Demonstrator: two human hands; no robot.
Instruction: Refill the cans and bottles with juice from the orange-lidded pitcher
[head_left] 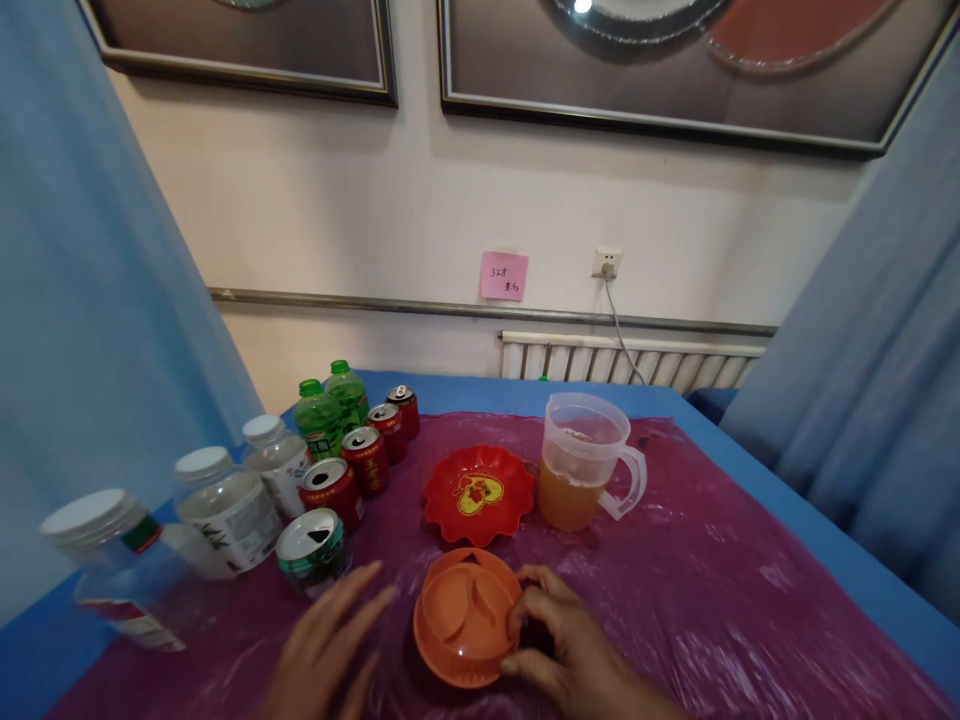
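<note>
My right hand (pixel 566 640) has its thumb and fingers closed on the right edge of an orange round plastic lid (pixel 466 612), which shows a curved ridge on top and a small dark gap at its far rim. Whatever lies under the lid is hidden. To the left, my left hand (pixel 326 645) is slightly blurred, fingers spread, holding nothing and apart from the lid. Just beyond the lid lies a red scalloped plate (pixel 439 505) with a yellow heart print. A clear plastic pitcher (pixel 574 465), part filled with amber liquid, stands behind my right hand.
On the left stand several red cans (pixel 365 462), a green can (pixel 313 555), two green bottles (pixel 319 415) and three white-lidded clear jars (pixel 229 505). Purple plastic sheeting (pixel 720 570) covers the blue table (pixel 645 400). Behind are a radiator (pixel 637 358) and wall socket (pixel 607 263).
</note>
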